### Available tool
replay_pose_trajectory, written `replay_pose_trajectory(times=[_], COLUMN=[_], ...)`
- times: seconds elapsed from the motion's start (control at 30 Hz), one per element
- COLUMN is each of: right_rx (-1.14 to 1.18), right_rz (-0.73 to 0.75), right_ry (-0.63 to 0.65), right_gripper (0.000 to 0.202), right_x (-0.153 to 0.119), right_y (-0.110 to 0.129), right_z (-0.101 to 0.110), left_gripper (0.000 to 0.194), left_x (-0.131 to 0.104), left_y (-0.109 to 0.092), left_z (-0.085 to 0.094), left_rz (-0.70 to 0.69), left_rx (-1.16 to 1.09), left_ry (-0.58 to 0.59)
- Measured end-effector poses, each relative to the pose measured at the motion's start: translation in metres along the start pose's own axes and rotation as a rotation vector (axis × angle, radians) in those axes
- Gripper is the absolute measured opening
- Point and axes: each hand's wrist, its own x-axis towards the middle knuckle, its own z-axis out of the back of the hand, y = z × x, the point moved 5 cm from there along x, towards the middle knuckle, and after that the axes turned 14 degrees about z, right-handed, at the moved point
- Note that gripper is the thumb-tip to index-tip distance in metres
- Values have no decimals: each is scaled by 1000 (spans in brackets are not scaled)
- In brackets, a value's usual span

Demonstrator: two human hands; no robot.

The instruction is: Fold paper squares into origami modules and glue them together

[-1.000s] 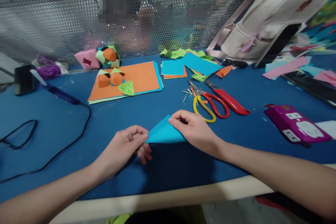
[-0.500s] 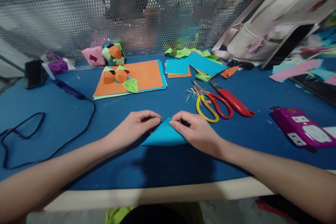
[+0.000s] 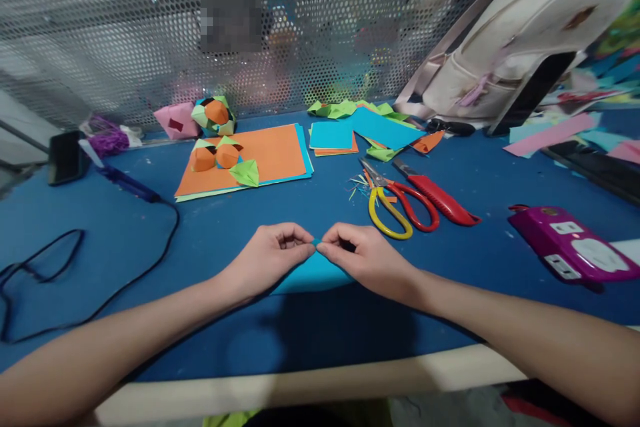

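Paper: blue, extended toward six o'clock from both grips.
Left hand: pinched its peak from nine o'clock.
Right hand: pinched likewise, from three o'clock.

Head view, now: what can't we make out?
Held blue paper: head view, sides covered by the left hand and right hand; full outline hidden.
Backpack: head view, cut off by the top edge.
Scraps beside the scissors: head view, too small to count.
Beyond the mesh panel: head view, only blurred shapes show.
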Motion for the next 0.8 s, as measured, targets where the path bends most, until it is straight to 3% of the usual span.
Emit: replay_pose_trajectory(times=[0.17,0.4,0.7,0.8], right_rx=[16,-31,-77,-63], right_rz=[-20,53,-59,-70], right_ry=[1,-16,-8,8], right_gripper=[16,16,8,10], right_x=[2,2,5,4], right_y=[0,1,2,1], right_z=[2,3,30,32], left_gripper=[16,20,19,18], left_x=[1,3,-4,-5], left_y=[3,0,-5,-3], left_z=[4,-1,22,25], left_rz=[30,-1,-114,-163], left_rx=[-43,-67,-68,-54], left_ry=[-84,-49,-264,-277])
